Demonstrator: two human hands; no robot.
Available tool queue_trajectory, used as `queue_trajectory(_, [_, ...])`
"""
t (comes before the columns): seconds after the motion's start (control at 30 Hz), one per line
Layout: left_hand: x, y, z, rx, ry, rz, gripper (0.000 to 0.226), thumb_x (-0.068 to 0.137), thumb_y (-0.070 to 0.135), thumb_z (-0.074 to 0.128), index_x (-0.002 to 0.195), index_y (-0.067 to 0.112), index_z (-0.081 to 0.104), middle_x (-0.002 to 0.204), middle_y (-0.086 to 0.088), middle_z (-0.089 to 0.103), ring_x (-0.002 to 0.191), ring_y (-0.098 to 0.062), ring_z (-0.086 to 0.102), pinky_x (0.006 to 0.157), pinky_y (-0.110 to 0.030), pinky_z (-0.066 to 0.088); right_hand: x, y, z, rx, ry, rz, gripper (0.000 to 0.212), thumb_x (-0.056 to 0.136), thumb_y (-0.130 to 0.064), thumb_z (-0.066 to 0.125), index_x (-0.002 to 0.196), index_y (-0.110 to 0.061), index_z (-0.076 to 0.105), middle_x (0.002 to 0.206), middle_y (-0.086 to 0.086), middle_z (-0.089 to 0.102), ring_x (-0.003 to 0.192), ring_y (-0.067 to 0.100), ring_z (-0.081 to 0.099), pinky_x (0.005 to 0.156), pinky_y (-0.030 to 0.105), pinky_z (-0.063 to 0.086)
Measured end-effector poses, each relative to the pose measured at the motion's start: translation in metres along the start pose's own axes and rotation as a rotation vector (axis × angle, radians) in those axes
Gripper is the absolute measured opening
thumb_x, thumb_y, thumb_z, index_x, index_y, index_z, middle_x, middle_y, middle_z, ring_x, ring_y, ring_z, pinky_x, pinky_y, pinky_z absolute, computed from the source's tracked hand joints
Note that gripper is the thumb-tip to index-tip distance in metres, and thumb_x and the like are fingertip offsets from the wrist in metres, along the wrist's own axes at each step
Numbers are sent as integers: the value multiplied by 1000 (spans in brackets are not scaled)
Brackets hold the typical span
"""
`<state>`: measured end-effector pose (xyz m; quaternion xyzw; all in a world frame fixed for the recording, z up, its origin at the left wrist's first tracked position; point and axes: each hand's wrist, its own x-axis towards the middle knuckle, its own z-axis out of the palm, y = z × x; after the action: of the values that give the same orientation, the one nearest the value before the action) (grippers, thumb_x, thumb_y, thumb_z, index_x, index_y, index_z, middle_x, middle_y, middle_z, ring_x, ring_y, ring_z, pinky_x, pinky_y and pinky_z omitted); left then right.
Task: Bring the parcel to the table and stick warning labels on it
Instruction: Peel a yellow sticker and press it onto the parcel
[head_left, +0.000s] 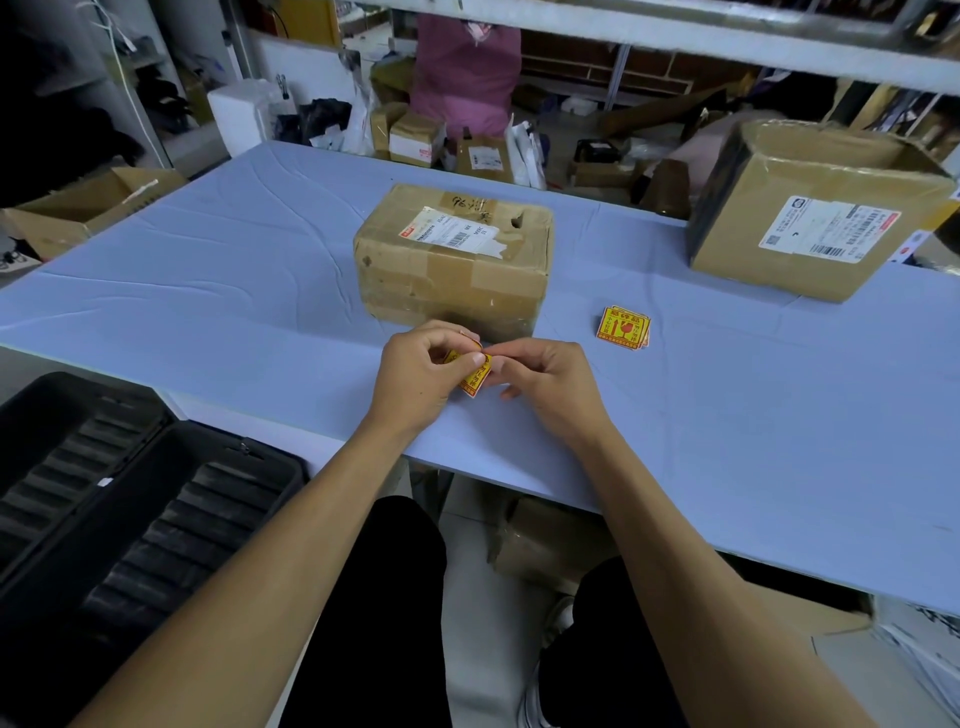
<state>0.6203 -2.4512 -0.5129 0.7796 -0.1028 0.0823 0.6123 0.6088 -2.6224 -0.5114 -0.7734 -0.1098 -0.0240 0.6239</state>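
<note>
A taped brown cardboard parcel (453, 260) with a white shipping label on top rests on the blue table (234, 291), just beyond my hands. My left hand (418, 376) and my right hand (548, 387) meet above the table's near part. Both pinch one yellow-and-red warning label (475, 376), which is partly hidden by my fingers. A small stack of the same warning labels (623, 326) lies flat on the table to the right of the parcel.
A bigger cardboard box (810, 208) with a white label stands at the table's far right. A black moulded case (130, 509) lies open at lower left. More boxes and bags crowd the floor behind the table. A person in pink (465, 73) is behind them. Another box (545, 540) sits under the table.
</note>
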Motion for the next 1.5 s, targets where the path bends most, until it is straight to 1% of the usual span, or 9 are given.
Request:
queue_trajectory(0.23, [-1, 0, -3, -48, 44, -37, 8, 81, 3, 75, 83, 10, 76, 96, -1, 72, 88, -9, 66, 77, -17, 53, 2, 0, 1, -11, -66, 36, 18, 98, -5, 56, 95, -7, 73, 78, -7, 76, 75, 7, 75, 60, 19, 52])
queue_trajectory(0.4, [-3, 2, -2, -59, 43, -48, 10, 80, 4, 76, 82, 14, 75, 97, -2, 72, 88, -11, 66, 77, -25, 56, 2, -2, 1, -51, -84, 21, 21, 100, -6, 53, 91, -15, 69, 80, 0, 74, 68, 5, 72, 60, 18, 51])
queue_trajectory(0.6, [-3, 3, -1, -9, 31, -23, 12, 78, 12, 80, 78, 22, 73, 99, -3, 72, 93, -16, 67, 79, -27, 55, 1, -1, 1, -47, -62, 28, 16, 98, -6, 56, 94, -8, 71, 79, 5, 74, 65, 5, 71, 58, 18, 51])
queue_trajectory(0.73, [-2, 3, 1, 22, 25, -16, 15, 79, 13, 80, 74, 24, 71, 96, -2, 69, 88, -14, 65, 77, -24, 53, 1, -3, 0, -50, -63, 23, 16, 96, -8, 60, 91, -15, 73, 80, 8, 74, 66, 7, 72, 58, 18, 50])
queue_trajectory(0.83, [-2, 2, 1, 49, 15, -10, 20, 80, 13, 78, 73, 29, 70, 97, 0, 69, 89, -14, 65, 77, -23, 51, 1, -2, 1, -64, -61, 25, 17, 97, -7, 58, 94, -10, 74, 80, 7, 74, 65, 7, 72, 58, 20, 50])
queue_trajectory(1.1, [-3, 5, 1, 36, 1, -35, 6, 79, 15, 79, 78, 16, 73, 100, -1, 70, 91, -17, 66, 80, -28, 54, 2, -1, -1, -98, -59, 22, 18, 98, -8, 56, 95, -7, 74, 80, 4, 75, 66, 6, 71, 58, 20, 51])
queue_trajectory(1.27, [-1, 1, 3, 101, 23, -16, 13, 77, 16, 81, 74, 25, 73, 103, 2, 62, 96, -17, 63, 81, -27, 52, 2, 0, 0, -113, -38, 18, 18, 97, -6, 57, 95, -2, 74, 79, 6, 74, 63, 5, 70, 57, 21, 50])
queue_trajectory(1.4, [-2, 2, 5, 183, 80, 5, 9, 77, 19, 82, 79, 21, 74, 97, 0, 53, 87, -7, 52, 73, -10, 40, 1, -1, 0, -101, -20, 17, 18, 96, -5, 57, 94, -2, 74, 79, 7, 75, 63, 6, 70, 57, 20, 49])
queue_trajectory(1.5, [-4, 3, 4, 113, 40, 28, 14, 80, 17, 78, 74, 26, 70, 84, -4, 67, 71, -9, 55, 67, -22, 48, 0, -1, 0, -82, -22, 25, 18, 96, -5, 56, 96, -2, 74, 83, 9, 76, 65, 9, 72, 57, 20, 50])
